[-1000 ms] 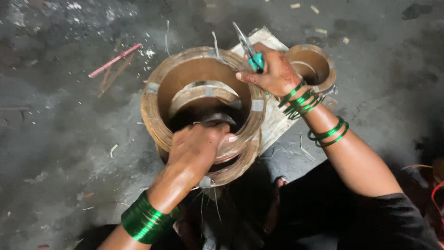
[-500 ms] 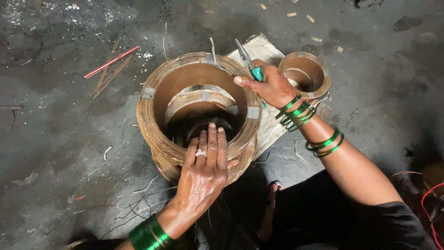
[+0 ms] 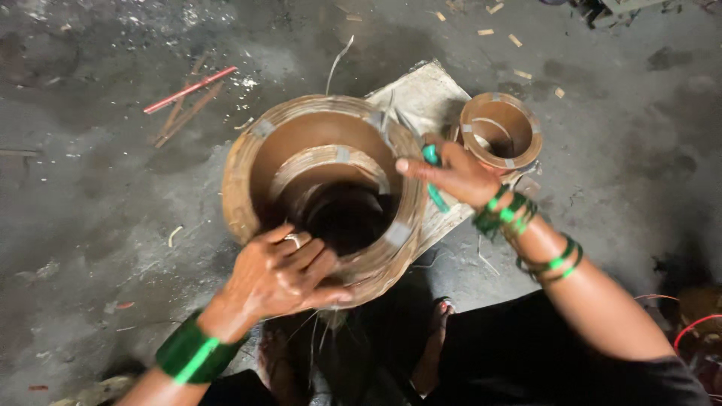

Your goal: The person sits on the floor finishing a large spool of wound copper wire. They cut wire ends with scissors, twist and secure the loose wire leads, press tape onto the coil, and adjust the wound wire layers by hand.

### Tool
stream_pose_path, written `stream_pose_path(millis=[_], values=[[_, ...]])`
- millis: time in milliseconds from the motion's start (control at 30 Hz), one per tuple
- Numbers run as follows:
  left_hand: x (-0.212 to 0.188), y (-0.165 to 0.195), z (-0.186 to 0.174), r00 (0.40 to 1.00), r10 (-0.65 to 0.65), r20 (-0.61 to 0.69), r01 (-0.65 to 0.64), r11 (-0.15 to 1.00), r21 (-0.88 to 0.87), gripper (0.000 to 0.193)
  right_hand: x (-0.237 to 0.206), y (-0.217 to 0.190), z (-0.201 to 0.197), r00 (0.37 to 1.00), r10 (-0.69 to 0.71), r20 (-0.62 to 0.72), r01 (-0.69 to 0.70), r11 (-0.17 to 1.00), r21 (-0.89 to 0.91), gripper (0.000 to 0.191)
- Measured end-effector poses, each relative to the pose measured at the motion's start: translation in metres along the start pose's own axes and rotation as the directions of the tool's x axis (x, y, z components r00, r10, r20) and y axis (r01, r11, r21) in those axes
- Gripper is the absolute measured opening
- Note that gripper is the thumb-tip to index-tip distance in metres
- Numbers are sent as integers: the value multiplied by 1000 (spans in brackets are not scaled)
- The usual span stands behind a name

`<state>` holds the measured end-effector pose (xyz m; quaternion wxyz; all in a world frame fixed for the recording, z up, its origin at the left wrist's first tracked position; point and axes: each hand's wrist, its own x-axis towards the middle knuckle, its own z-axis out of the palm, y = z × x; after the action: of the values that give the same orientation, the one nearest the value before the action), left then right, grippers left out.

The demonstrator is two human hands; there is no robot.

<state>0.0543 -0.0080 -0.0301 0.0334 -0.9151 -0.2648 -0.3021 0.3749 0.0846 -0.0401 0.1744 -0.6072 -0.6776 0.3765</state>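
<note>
Two hands on the job: your left hand (image 3: pixel 282 277) grips the near rim of the big copper wire coil (image 3: pixel 323 188), which stands on the grey floor (image 3: pixel 90 195) right in front of you. Your right hand (image 3: pixel 459 174) is clenched round green-handled pliers (image 3: pixel 432 177) at the coil's far-right rim, with a smaller coil (image 3: pixel 500 131) just beyond on a pale board (image 3: pixel 421 94).

free: bare floor (image 3: pixel 98 225) left of big coil (image 3: pixel 248 173) | blocked right: small coil (image 3: pixel 519 120), cloth (image 3: pixel 421 94)
</note>
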Motion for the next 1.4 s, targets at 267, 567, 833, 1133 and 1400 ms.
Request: stream_pose_path(millis=[267, 567, 833, 1133, 1400], values=[[94, -38, 38, 765, -598, 240, 639, 653, -406, 33, -14, 28, 11, 991, -132, 30, 122, 966, 226, 55], [91, -45, 122, 606, -396, 690, 582, -370, -724, 14, -14, 31, -1, 984, -148, 98, 121, 962, 243, 59], [107, -22, 87, 556, -660, 506, 606, -95, -790, 19, -14, 35, 1, 987, -137, 78, 117, 969, 219, 62], [106, -12, 85, 520, -714, 470, 600, -87, -795, 8, -14, 39, 4, 985, -152, 82, 124, 953, 275, 69], [111, -32, 98, 406, -570, 714, 568, -455, -686, 12, -11, 47, 5, 990, -130, 51, 115, 966, 231, 59]])
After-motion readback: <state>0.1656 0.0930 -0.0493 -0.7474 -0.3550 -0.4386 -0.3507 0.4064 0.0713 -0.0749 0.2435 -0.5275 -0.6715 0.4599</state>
